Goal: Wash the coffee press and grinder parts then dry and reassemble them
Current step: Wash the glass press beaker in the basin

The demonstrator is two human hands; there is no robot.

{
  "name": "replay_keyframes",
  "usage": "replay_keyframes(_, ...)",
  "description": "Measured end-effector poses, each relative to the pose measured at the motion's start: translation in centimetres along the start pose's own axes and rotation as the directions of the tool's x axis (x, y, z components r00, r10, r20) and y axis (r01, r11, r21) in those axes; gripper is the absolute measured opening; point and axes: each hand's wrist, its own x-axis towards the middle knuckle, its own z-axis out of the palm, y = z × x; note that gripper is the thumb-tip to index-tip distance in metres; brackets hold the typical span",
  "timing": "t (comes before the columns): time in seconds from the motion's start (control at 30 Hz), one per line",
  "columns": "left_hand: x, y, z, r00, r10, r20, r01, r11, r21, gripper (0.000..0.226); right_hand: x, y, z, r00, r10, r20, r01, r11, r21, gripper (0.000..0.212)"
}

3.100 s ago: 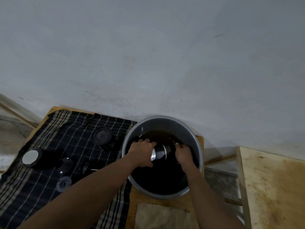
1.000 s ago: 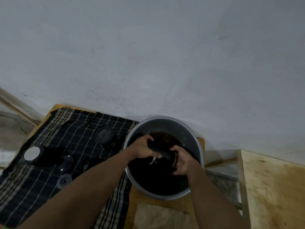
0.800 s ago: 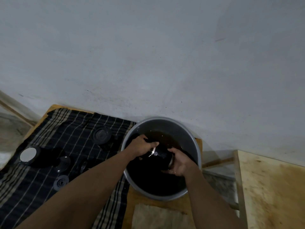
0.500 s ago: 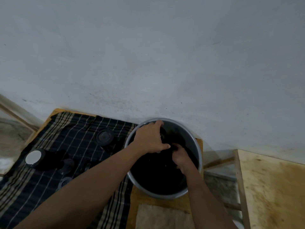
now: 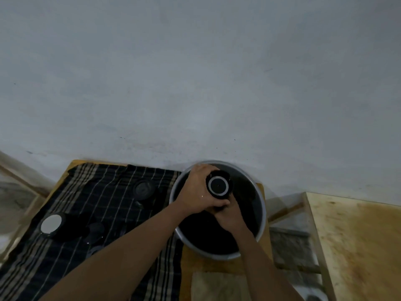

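Observation:
A grey metal basin [image 5: 260,205] of dark water stands against the wall. Over it I hold a black cylindrical grinder body [image 5: 218,185] upright, its open end with a pale ring facing up. My left hand [image 5: 198,192] wraps around its left side. My right hand [image 5: 227,216] grips it from below, near the water. On the dark striped cloth [image 5: 86,213] to the left lie several washed parts: a round black lid [image 5: 143,189], a cup with a pale disc on top [image 5: 51,223] and a small dark part [image 5: 95,232].
The cloth and basin rest on a wooden board [image 5: 217,266] against a grey wall. A folded pale rag [image 5: 217,285] lies at the board's near edge. A second wooden surface [image 5: 358,246] stands to the right, across a gap showing stone floor.
The grinder body lay sideways in the water between both hands. Now it is lifted out and turned upright, left hand around it and right hand under it.

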Motion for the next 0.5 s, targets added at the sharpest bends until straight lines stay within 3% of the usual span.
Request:
replay_keyframes(0.23,0.2,-0.1,-0.6,0.994,-0.068,0.085,0.069,0.998,-0.009,0.092,-0.4,-0.5,1.3,0.997,0.027,-0.067,-0.027,1.000,0.004,0.086)
replay_keyframes(0.37,0.1,0.7,-1.3,0.987,-0.108,0.118,0.113,0.993,-0.040,0.091,-0.4,-0.5,0.9,0.998,0.052,-0.020,-0.053,0.997,-0.047,0.099)
replay_keyframes(0.5,-0.1,1.6,-1.4,0.976,-0.201,0.086,0.211,0.970,-0.117,0.080,-0.7,-0.6,-0.2,0.991,0.094,0.097,-0.091,0.995,-0.038,0.091)
